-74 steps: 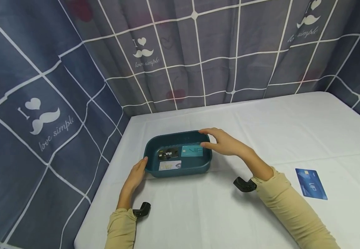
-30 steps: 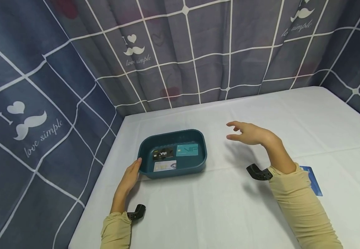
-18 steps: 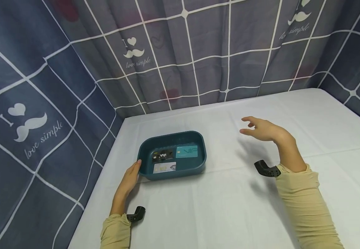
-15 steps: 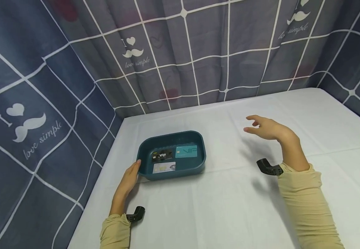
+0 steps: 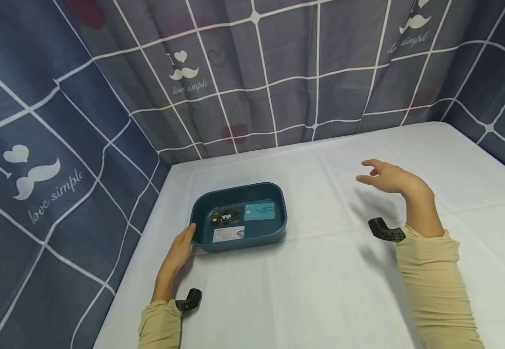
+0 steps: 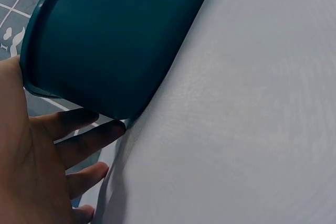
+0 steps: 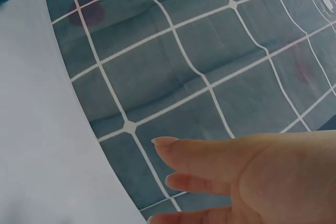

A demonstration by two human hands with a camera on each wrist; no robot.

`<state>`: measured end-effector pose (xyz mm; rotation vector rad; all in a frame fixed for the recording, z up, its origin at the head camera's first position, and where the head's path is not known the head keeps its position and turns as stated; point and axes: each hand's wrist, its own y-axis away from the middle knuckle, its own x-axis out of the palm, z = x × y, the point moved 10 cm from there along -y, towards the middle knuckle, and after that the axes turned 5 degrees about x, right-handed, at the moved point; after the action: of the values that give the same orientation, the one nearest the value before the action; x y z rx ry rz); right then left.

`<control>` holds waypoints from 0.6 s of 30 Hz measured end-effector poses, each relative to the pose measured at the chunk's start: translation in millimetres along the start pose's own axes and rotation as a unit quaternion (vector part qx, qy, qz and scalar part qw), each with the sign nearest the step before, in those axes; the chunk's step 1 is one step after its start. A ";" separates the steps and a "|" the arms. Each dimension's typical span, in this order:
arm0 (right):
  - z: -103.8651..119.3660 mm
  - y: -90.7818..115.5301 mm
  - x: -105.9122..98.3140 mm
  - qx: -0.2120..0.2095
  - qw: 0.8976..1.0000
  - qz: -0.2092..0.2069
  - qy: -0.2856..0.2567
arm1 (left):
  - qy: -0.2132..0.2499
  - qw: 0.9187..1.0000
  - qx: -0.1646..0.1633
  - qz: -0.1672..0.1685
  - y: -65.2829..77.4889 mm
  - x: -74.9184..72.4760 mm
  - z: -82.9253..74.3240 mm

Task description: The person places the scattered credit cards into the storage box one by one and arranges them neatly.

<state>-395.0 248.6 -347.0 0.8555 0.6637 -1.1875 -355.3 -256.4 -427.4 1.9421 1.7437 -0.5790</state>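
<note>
A dark teal plastic bin stands on the white-covered table. On its floor lie a black card, a teal VIP card and a white card. At the bin's left end my left hand touches the rim and outer wall. The left wrist view shows its fingers spread and mostly straight against the wall's lower part; the thumb's tip is hidden there. My right hand hovers over the table right of the bin, fingers apart and loosely bent, holding nothing.
A white cloth covers the table. Dark blue-grey checked curtains hang along the back, left and right sides. Black wrist mounts sit on both forearms. No blue card shows now; the right sleeve lies across that area.
My right hand has left the bin's right side and moved rightward, empty. The blue card at the right has gone out of sight behind the right sleeve. The left hand stays at the bin.
</note>
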 end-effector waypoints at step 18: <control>-14.2 14.9 -6.4 0.030 0.999 -0.006 -0.008 | -0.001 1.000 0.009 0.009 2.0 0.9 -4.8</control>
<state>-382.3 266.0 -346.0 0.8925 0.6226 -1.2287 -353.2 -253.0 -423.9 1.9665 1.7226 -0.5914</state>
